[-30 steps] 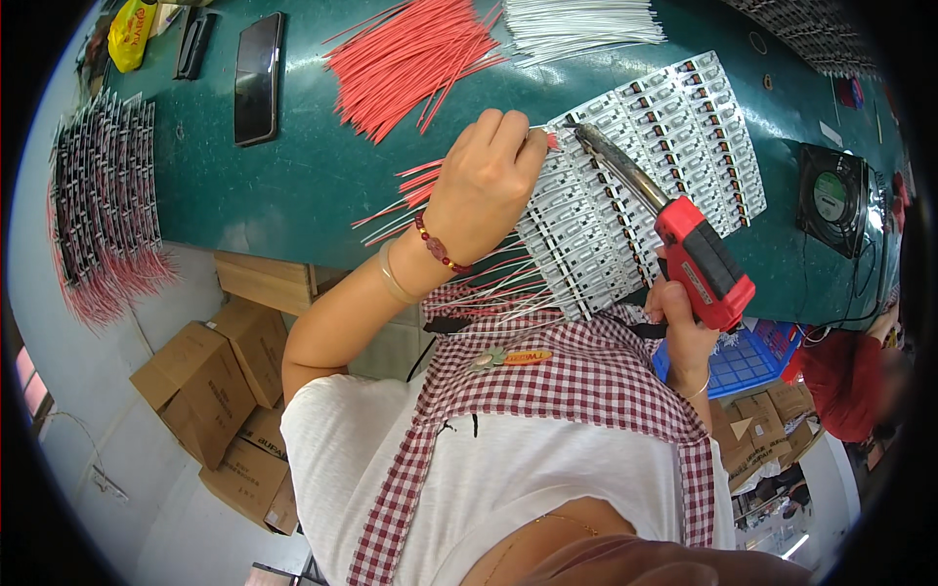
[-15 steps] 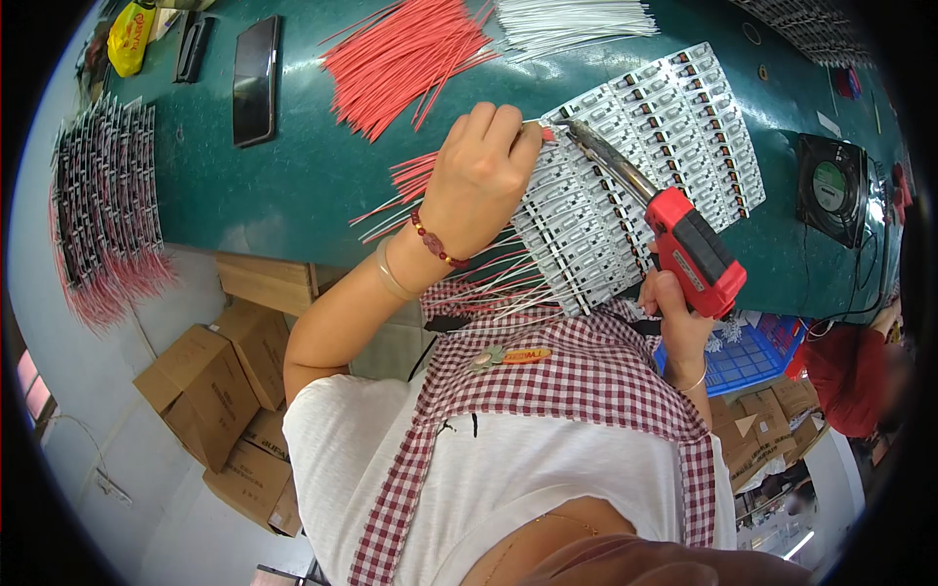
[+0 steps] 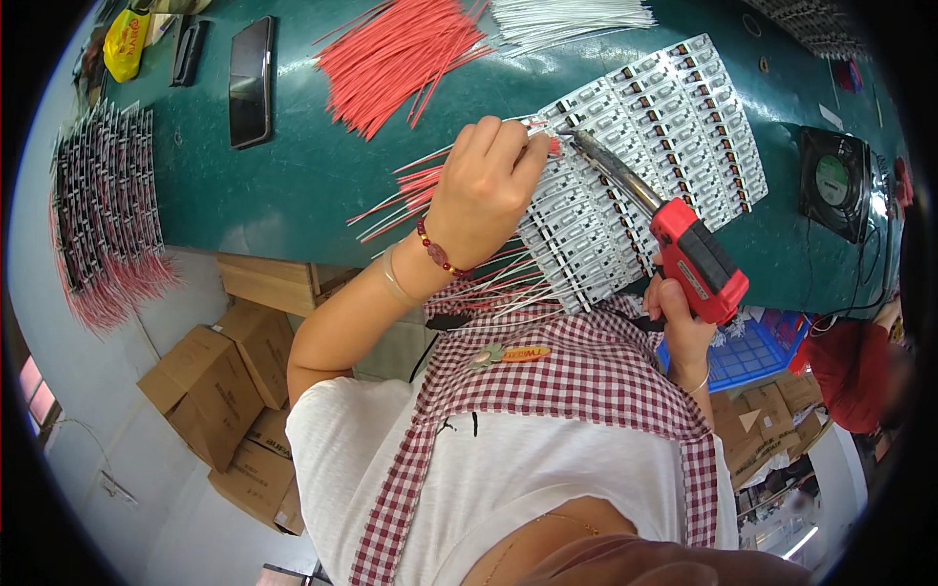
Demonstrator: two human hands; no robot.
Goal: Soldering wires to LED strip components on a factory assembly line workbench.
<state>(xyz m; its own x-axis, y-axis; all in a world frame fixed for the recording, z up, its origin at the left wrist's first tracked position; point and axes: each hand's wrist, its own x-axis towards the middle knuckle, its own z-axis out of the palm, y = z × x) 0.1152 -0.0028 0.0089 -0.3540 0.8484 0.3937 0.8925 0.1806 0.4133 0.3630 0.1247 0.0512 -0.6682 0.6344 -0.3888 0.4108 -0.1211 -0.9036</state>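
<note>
A panel of small white circuit boards (image 3: pixel 640 146) lies tilted across the near edge of the green table, with red and white wires (image 3: pixel 508 288) trailing from its near-left side. At its far-left edge my left hand (image 3: pixel 489 176) is closed in a pinch on red wires, whose ends (image 3: pixel 555 146) poke out by the fingertips. Other loose wires (image 3: pixel 415 188) stick out left from beneath that hand. My right hand (image 3: pixel 681 317) grips a red and black soldering iron (image 3: pixel 702 262) by its handle. The iron's dark tip rests at or just above the board edge, close to my left fingertips; contact is unclear.
Bundles of red wires (image 3: pixel 396 63) and white wires (image 3: pixel 567 24) lie at the far side. A phone (image 3: pixel 251 83) is at far left, beside a stack of wired boards (image 3: pixel 107 195). At right stand a black fan (image 3: pixel 833 181) and, lower, a blue basket (image 3: pixel 738 356).
My left hand has shifted slightly nearer to me, keeping its pinch at the panel's edge. The soldering iron has moved a little nearer and to the right.
</note>
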